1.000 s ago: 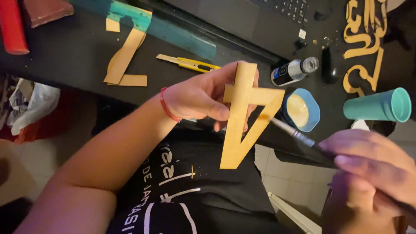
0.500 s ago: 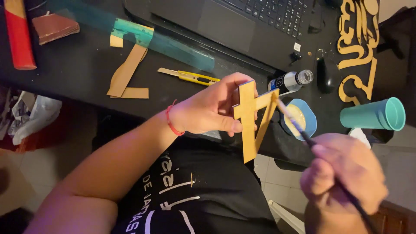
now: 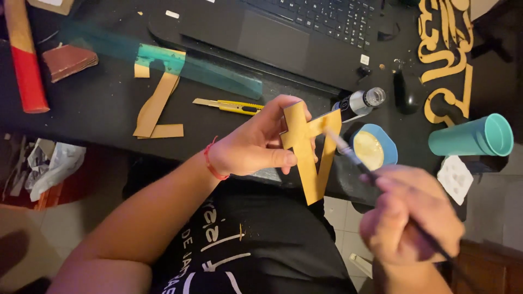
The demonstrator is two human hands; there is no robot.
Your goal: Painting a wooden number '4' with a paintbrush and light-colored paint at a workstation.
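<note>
Left grip: my left hand [image 3: 256, 144] is closed on the gold cut-out figure [image 3: 309, 149], thumb across its front and fingers curled behind, holding it upright above the near edge of the table [image 3: 103, 109].
Right grip: my right hand [image 3: 411, 215] is pinched shut around a thin paintbrush [image 3: 357, 160]; its tip touches the figure's upper right arm.
Far left edge: I see a red and tan roll [image 3: 24, 60], with a brown block [image 3: 68, 60] just beside it.
Left of middle: a flat cardboard numeral [image 3: 158, 106] lies on the table, its top under a teal ruler [image 3: 196, 68] that runs along the front of the laptop [image 3: 283, 38].
Middle: a yellow utility knife [image 3: 229, 105] lies near my left hand's fingers.
Right of the figure: a small paint bottle [image 3: 359, 102] lies on its side; below it sits a blue dish [image 3: 375, 148] with pale gold paint in it.
Far right corner: gold cut-out lettering [image 3: 444, 60] lies flat, and a teal cup [image 3: 474, 139] lies tipped over at the right edge.
</note>
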